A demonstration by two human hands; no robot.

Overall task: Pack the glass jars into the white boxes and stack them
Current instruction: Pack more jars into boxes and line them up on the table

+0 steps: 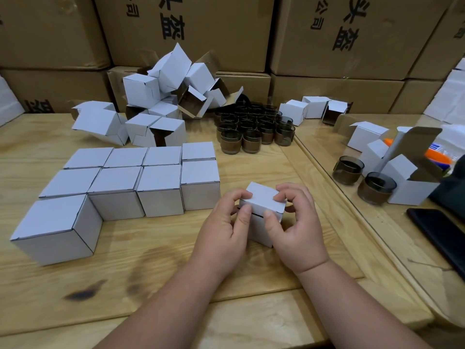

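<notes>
A small white box (263, 201) stands on the wooden table (151, 268) near the middle, its lid almost down with a dark slit along the front. My left hand (226, 222) grips its left side, thumb on the front corner. My right hand (294, 222) grips its right side, fingers on the lid. Closed white boxes (136, 177) stand in rows to the left. A cluster of dark glass jars (254, 125) sits behind. Two more glass jars (362, 177) stand at the right. The box's contents are hidden.
A heap of open empty white boxes (163, 96) lies at the back left, more open boxes (400, 177) at the right. Big brown cartons (226, 34) wall off the back. A black phone (440, 235) lies at the right edge, on a glass-topped table.
</notes>
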